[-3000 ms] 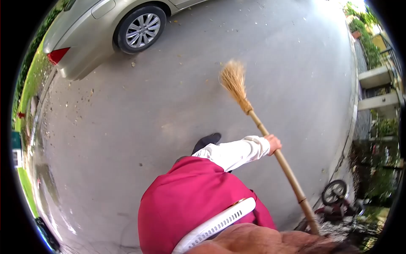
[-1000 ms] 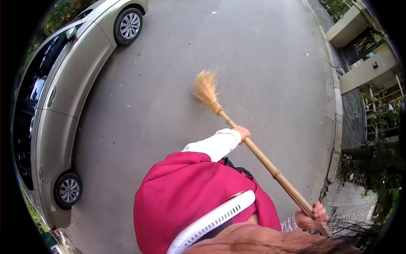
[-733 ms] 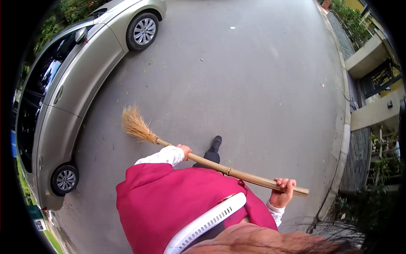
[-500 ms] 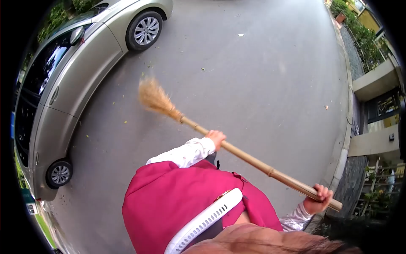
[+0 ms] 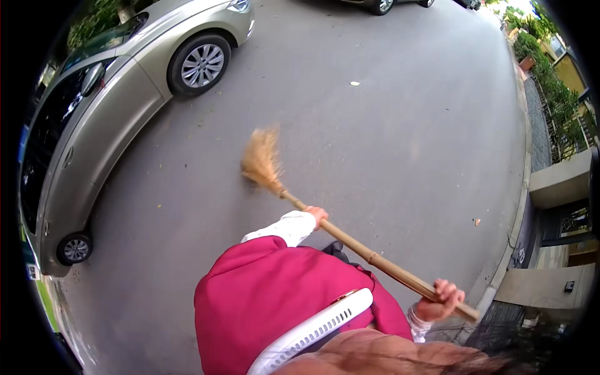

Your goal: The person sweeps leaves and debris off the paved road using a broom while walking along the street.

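A straw broom (image 5: pixel 369 255) with a long bamboo handle slants across the front of my body. My left hand (image 5: pixel 317 215) is wrapped round the handle a short way behind the bristles. Close to the handle's other end, my right hand (image 5: pixel 440 300) also grips it with curled fingers. The tan bristle head (image 5: pixel 262 161) points up and left over the grey road (image 5: pixel 375 144). Its edges are smeared by motion, and I cannot tell whether it touches the asphalt.
A parked silver-beige car (image 5: pixel 119 106) lines the left side of the road. Another car (image 5: pixel 381 5) shows at the top edge. Along the right runs a kerb (image 5: pixel 515 231), with walls and plants beyond. A pale scrap (image 5: pixel 354 83) and scattered leaves lie on the asphalt.
The bristle head has swung to the right and slightly down in view. My right hand and the handle's end have shifted left. More of the road ahead shows, including another car at the top.
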Demonstrator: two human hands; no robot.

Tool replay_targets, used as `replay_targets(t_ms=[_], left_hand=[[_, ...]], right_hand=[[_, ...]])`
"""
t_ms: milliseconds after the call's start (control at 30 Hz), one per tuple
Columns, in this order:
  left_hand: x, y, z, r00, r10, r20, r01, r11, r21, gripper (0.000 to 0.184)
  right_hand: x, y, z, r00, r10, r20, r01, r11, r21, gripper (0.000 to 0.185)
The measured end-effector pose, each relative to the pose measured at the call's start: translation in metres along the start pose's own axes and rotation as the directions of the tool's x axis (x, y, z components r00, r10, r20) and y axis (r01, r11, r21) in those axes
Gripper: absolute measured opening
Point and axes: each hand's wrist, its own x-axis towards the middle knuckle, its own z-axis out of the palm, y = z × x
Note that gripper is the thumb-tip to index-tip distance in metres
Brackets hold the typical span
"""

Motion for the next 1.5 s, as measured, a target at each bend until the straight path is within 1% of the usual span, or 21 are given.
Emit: replay_targets(t_ms=[33, 67, 100, 167, 200, 300, 367, 467, 567, 633, 733, 800, 867, 1033, 1067, 1100, 1133, 1167, 1300, 1400, 1500], left_hand=[[0.002, -0.036, 0.022, 0.992, -0.106, -0.074, 0.109, 0.994, 0.033, 0.020], [-0.001, -0.053, 0.004, 0.961, -0.270, 0.065, 0.267, 0.962, 0.052, 0.018], [-0.011, -0.075, -0.009, 0.948, -0.316, 0.042, 0.314, 0.949, 0.041, 0.022], [-0.009, -0.101, -0.038, 0.905, -0.384, 0.184, 0.362, 0.921, 0.141, 0.026], [-0.004, -0.086, -0.068, 0.903, -0.412, 0.121, 0.391, 0.905, 0.165, 0.028], [0.073, -0.047, -0.129, 0.901, -0.431, -0.052, 0.434, 0.895, 0.100, 0.023], [0.147, -0.034, -0.156, 0.929, -0.284, -0.238, 0.310, 0.947, 0.080, 0.018], [0.306, 0.000, -0.226, 0.947, -0.093, -0.308, 0.113, 0.993, 0.045, 0.016], [0.436, 0.075, -0.284, 0.959, 0.123, -0.256, -0.113, 0.992, 0.056, 0.017], [0.506, 0.123, -0.317, 0.891, 0.300, -0.340, -0.298, 0.953, 0.061, 0.018], [0.629, 0.195, -0.375, 0.821, 0.515, -0.247, -0.522, 0.852, 0.043, 0.016], [0.714, 0.229, -0.393, 0.802, 0.567, -0.187, -0.570, 0.821, 0.041, 0.016], [0.711, 0.228, -0.395, 0.796, 0.585, -0.157, -0.584, 0.810, 0.054, 0.016], [0.814, 0.207, -0.391, 0.910, 0.410, -0.061, -0.409, 0.912, 0.015, 0.019], [0.828, 0.179, -0.372, 0.937, 0.342, -0.069, -0.344, 0.939, -0.012, 0.022], [0.830, 0.155, -0.370, 0.973, 0.228, 0.043, -0.224, 0.971, -0.078, 0.023], [0.835, 0.115, -0.343, 0.993, 0.112, -0.045, -0.114, 0.993, -0.042, 0.024], [0.830, 0.093, -0.360, 0.997, -0.024, 0.073, 0.029, 0.998, -0.061, 0.027], [0.817, -0.005, -0.410, 0.952, -0.294, 0.086, 0.297, 0.954, -0.028, 0.018], [0.828, 0.001, -0.457, 0.917, -0.400, -0.013, 0.399, 0.916, -0.044, 0.015], [0.900, 0.023, -0.508, 0.913, -0.374, -0.166, 0.367, 0.927, -0.071, 0.014]], right_hand=[[0.018, 0.037, 0.004, 0.969, 0.245, -0.031, -0.243, 0.968, 0.057, 0.020], [0.042, 0.066, 0.003, 0.919, 0.394, -0.004, -0.392, 0.915, 0.099, 0.016], [0.066, 0.088, 0.001, 0.845, 0.534, 0.032, -0.533, 0.837, 0.126, 0.011], [0.110, 0.128, 0.009, 0.766, 0.638, 0.075, -0.642, 0.755, 0.132, 0.011], [0.138, 0.142, 0.009, 0.752, 0.652, 0.100, -0.658, 0.735, 0.164, 0.010], [0.241, 0.178, 0.002, 0.789, 0.578, 0.206, -0.612, 0.767, 0.193, 0.013], [0.309, 0.195, -0.003, 0.854, 0.500, 0.145, -0.520, 0.828, 0.208, 0.016], [0.413, 0.201, -0.010, 0.947, 0.312, 0.082, -0.322, 0.917, 0.234, 0.019], [0.497, 0.163, -0.008, 0.990, 0.048, 0.130, -0.068, 0.986, 0.150, 0.023], [0.524, 0.127, 0.016, 0.992, -0.119, 0.032, 0.119, 0.993, -0.011, 0.025], [0.584, 0.108, 0.031, 0.936, -0.352, 0.002, 0.344, 0.914, -0.215, 0.027], [0.630, 0.123, 0.030, 0.909, -0.416, -0.023, 0.387, 0.865, -0.319, 0.028], [0.614, 0.126, 0.041, 0.885, -0.463, -0.047, 0.414, 0.830, -0.373, 0.028], [0.748, 0.216, 0.001, 0.912, -0.409, -0.015, 0.379, 0.856, -0.351, 0.028], [0.784, 0.244, -0.013, 0.953, -0.300, -0.048, 0.278, 0.925, -0.260, 0.028], [0.818, 0.273, -0.019, 0.982, -0.169, -0.088, 0.150, 0.971, -0.186, 0.027], [0.848, 0.311, -0.022, 0.999, 0.002, -0.052, -0.009, 0.992, -0.129, 0.026], [0.876, 0.350, -0.014, 0.987, 0.158, -0.012, -0.159, 0.984, -0.085, 0.024], [0.959, 0.465, 0.039, 0.842, 0.525, 0.119, -0.524, 0.851, -0.045, 0.012], [1.027, 0.513, 0.044, 0.798, 0.558, 0.229, -0.577, 0.816, 0.024, 0.013], [1.111, 0.549, 0.044, 0.818, 0.487, 0.307, -0.555, 0.809, 0.194, 0.015]])
